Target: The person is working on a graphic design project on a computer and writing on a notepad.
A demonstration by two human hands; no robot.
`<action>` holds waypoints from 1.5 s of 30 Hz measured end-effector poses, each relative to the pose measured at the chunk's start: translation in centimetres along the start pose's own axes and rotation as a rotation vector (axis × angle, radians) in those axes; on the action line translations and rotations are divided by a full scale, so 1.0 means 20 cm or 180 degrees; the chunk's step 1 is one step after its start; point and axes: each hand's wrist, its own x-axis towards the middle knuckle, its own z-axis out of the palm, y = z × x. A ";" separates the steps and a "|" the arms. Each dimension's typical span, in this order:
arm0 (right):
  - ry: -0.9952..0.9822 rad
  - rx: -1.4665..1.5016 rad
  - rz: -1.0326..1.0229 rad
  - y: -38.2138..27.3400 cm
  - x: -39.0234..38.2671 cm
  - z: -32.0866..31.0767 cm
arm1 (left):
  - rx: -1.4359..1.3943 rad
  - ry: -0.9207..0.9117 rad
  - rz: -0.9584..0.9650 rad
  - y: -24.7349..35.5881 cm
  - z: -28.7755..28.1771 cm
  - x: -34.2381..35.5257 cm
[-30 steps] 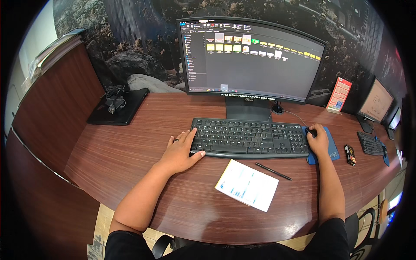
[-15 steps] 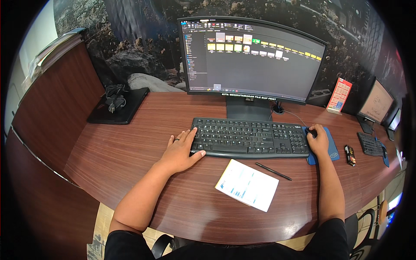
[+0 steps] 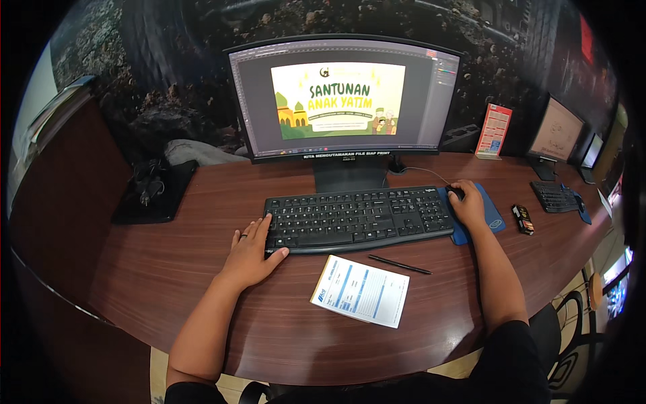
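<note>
My left hand (image 3: 250, 257) rests with fingers spread at the left end of a black keyboard (image 3: 377, 237), fingertips on its edge and thumb along the front rim. My right hand (image 3: 471, 204) is wrapped over a black computer mouse (image 3: 457, 193), which it mostly hides. Under the mouse lies a blue mouse pad (image 3: 492, 209). Beyond the keyboard stands a wide curved monitor (image 3: 418, 101), showing a yellow and green poster design in an editing window. Between my forearms lie a pad of printed forms (image 3: 360, 293) and a black pen (image 3: 400, 264).
Left on the wooden desk (image 3: 182, 262) sits a flat black device (image 3: 161, 202) with a coiled cable on it. To the right are a small black box (image 3: 522, 219), an orange calendar stand (image 3: 493, 131), and a second keyboard (image 3: 555, 196) before another screen (image 3: 556, 131).
The monitor has switched from a window of file icons to the poster design. The whole view has shifted, so the desk things sit further left. Both hands keep their places.
</note>
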 end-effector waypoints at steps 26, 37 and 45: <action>0.0018 -0.0058 -0.0141 -0.01 -0.02 -0.01 | -0.0212 0.0101 -0.0219 0.00 0.05 0.02; -0.0182 -0.0047 0.0034 -0.03 -0.01 -0.02 | -0.0201 0.0049 -0.0122 0.02 0.03 0.01; -0.0164 -0.0046 -0.0016 -0.02 -0.02 -0.01 | -0.0082 0.0030 -0.0100 0.00 0.04 0.01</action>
